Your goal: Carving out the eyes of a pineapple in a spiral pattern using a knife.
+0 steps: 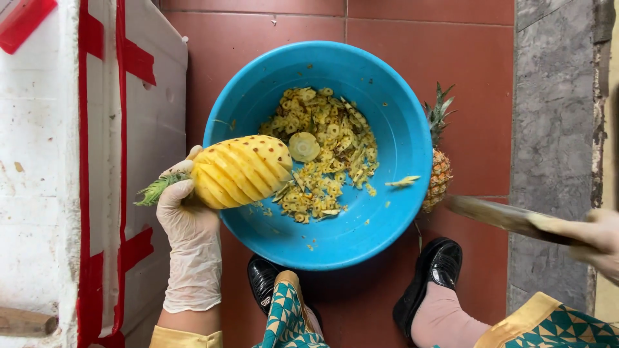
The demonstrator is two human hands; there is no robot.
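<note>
My left hand (187, 216), in a pale glove, grips a peeled yellow pineapple (240, 171) by its crown end and holds it sideways over the left rim of a big blue basin (400, 135). Spiral grooves are cut along the fruit. My right hand (596, 238), also gloved and blurred, holds a long knife (496, 214) out to the right of the basin, its blade pointing left. Peel scraps and a round cut slice (304, 146) lie in the basin. A small scrap (403, 182) is in the air or on the basin's right wall.
An unpeeled pineapple (439, 161) stands on the red tiled floor just right of the basin. A white foam box with red tape (97, 161) fills the left side. My black shoes (435, 270) sit below the basin. A grey stone strip (554, 129) runs along the right.
</note>
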